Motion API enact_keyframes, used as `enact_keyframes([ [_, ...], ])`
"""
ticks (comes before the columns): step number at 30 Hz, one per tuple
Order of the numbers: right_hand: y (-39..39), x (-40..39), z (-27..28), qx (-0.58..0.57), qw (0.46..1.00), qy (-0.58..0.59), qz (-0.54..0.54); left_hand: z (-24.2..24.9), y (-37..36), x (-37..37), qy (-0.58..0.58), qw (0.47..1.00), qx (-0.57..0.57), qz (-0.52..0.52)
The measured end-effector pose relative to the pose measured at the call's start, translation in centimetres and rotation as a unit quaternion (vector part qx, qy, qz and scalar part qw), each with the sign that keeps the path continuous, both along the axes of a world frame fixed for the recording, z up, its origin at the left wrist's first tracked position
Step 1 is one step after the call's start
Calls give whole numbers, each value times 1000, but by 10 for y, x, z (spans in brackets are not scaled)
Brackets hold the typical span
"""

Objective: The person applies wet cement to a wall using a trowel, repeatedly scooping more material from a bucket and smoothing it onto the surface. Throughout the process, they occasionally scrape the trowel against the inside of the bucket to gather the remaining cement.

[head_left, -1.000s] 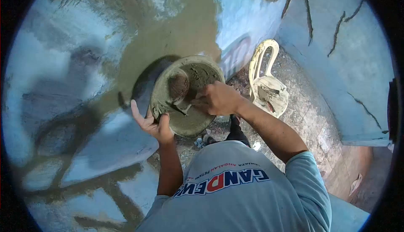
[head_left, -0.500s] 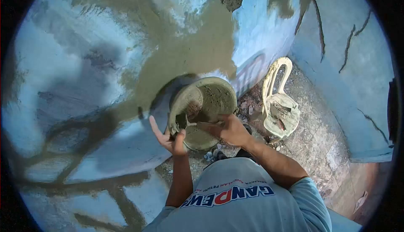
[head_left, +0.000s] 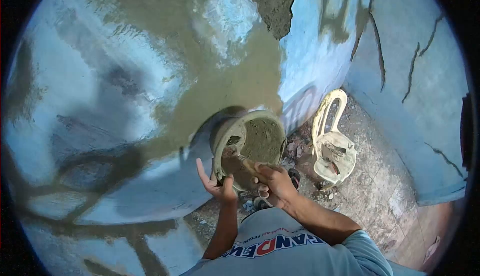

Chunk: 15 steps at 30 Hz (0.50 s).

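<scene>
A round bucket (head_left: 218, 158) with wet grey mortar (head_left: 262, 141) inside stands tilted against the wall. My left hand (head_left: 220, 188) grips its near left rim, with the thumb at the rim and one finger stretched out. My right hand (head_left: 274, 182) is closed round the wooden handle of a trowel (head_left: 248, 166), whose blade reaches into the bucket and is partly hidden by mortar and shadow.
A pale plastic chair (head_left: 336, 158) with debris on its seat stands on the dusty floor (head_left: 380, 176) to the right. The blue wall (head_left: 140, 196) bears patches and strips of grey plaster. Cracks run down the right wall (head_left: 400, 116).
The bucket, both hands and chair appear lower in the view. My right hand has turned, and the trowel handle now shows in it.
</scene>
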State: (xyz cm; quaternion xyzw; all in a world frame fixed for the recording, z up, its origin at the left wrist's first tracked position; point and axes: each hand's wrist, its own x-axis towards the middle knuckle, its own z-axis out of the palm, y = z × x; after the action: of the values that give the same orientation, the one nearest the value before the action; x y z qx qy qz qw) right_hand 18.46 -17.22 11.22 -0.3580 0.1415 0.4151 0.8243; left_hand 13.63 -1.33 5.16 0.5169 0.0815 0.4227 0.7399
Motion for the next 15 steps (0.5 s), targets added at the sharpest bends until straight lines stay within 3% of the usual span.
enact_keyframes([
  [3,-13,-2,2,55,996,70,-14,-4,-5,2,13,1000,-7,-5],
  [7,-43,-21,-3,-162,980,-119,13,-24,1,8,2,999,-37,-11],
  [11,-83,-45,-17,-190,957,-220,-20,-24,1,8,17,997,-62,-49],
  [14,-107,-46,-63,-284,882,-364,-91,-33,9,9,52,993,-73,-77],
  [15,-110,-39,-64,-274,893,-332,-131,-29,9,12,46,989,-99,-96],
])
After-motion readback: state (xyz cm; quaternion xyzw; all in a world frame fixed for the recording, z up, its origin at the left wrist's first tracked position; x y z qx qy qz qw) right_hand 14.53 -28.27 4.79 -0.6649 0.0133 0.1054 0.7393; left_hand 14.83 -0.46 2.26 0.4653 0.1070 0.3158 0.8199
